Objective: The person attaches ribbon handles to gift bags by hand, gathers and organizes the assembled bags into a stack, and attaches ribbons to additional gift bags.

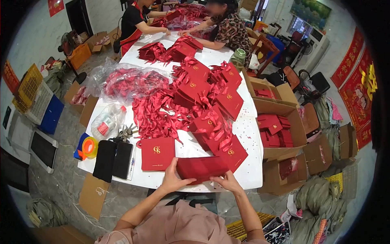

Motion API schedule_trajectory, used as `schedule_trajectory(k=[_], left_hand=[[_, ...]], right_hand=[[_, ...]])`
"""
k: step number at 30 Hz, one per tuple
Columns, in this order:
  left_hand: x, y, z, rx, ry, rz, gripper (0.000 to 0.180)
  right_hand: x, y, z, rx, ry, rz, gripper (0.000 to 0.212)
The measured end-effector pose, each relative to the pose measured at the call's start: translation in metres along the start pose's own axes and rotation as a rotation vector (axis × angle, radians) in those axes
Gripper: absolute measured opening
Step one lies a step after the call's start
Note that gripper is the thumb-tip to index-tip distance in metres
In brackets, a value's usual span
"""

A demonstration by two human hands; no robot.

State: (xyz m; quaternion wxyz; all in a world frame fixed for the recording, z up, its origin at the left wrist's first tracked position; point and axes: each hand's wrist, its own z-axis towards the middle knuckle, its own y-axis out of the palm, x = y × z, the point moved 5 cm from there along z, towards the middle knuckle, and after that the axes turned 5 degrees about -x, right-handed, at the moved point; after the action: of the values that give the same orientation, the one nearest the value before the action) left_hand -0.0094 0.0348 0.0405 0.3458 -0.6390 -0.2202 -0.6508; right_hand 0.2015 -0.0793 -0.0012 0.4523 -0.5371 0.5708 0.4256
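Note:
Both of my hands hold a stack of flat red paper gift bags [202, 167] on edge over the near side of the white table. My left hand [174, 179] grips its left end, with the thumb along the lower edge. At the right end my right hand [228, 181] closes on the lower corner. Just left of the stack lies a flat red gift bag [152, 159] with a gold emblem. Partly behind the stack, another red bag [236, 153] rests on the right. Loose red ribbons [160, 116] are heaped farther back, beside piles of ribboned bags [193, 87].
Black pouches [105, 156], orange and yellow tape rolls [89, 146], keys [128, 131] and a bagged bottle [106, 122] occupy the table's left. Cardboard boxes [280, 142] of red bags line its right edge. Two people work at the far end.

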Motion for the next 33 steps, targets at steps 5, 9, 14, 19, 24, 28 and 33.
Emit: schedule_trajectory(k=[5, 9, 14, 19, 24, 28, 33], left_hand=[[-0.008, 0.007, -0.022, 0.192, 0.361, 0.293, 0.061], [-0.035, 0.011, -0.037, 0.29, 0.304, 0.231, 0.061], [-0.05, 0.017, -0.051, 0.369, 0.328, 0.279, 0.069], [-0.03, 0.033, -0.046, 0.25, 0.383, 0.34, 0.078], [-0.028, 0.039, -0.046, 0.204, 0.451, 0.28, 0.075], [-0.021, 0.047, -0.046, 0.142, 0.548, 0.343, 0.066], [0.005, 0.054, -0.047, 0.089, 0.66, 0.552, 0.059]], right_hand=[[0.009, -0.002, 0.001, 0.114, -0.046, -0.004, 0.078], [-0.002, -0.006, -0.02, 0.213, -0.07, 0.133, 0.079], [-0.01, 0.026, -0.026, 0.336, 0.06, 0.62, 0.084], [-0.018, 0.051, -0.002, 0.464, -0.07, 0.528, 0.097], [-0.032, 0.06, 0.001, 0.508, -0.024, 0.501, 0.081], [-0.027, 0.047, -0.008, 0.463, 0.073, 0.5, 0.069], [-0.032, 0.039, -0.016, 0.521, 0.101, 0.638, 0.044]])
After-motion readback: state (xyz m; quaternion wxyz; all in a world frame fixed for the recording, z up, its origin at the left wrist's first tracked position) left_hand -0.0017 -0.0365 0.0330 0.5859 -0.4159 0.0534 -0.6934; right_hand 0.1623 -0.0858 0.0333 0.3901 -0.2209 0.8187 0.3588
